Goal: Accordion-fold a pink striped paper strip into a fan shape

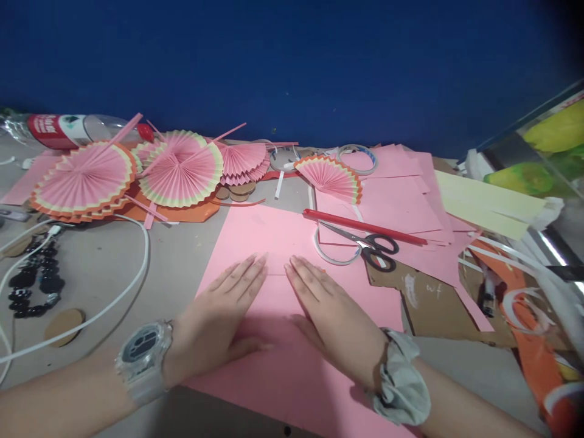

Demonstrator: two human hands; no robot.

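Note:
My left hand (223,313) lies flat with fingers stretched on a pink paper sheet (292,389). Mirroring it, my right hand (331,310) also rests flat, its fingers angled in toward the left ones. Between the fingertips, a straight edge or crease runs across the pink paper; which of the two I cannot tell. Both hands hold nothing in their fingers. Beyond the right hand lie scissors (362,241) with black handles, a roll of tape (335,252) and a red stick (365,226). A pleated pink fan (331,179) sits behind these.
Round pleated paper fans (180,170) stand at the back left by a plastic bottle (59,131). A white cable (141,255) loops past black beads (34,286). Pink sheets (396,201), yellow paper (493,204) and cardboard (433,310) lie right. A blue wall (292,67) rises behind.

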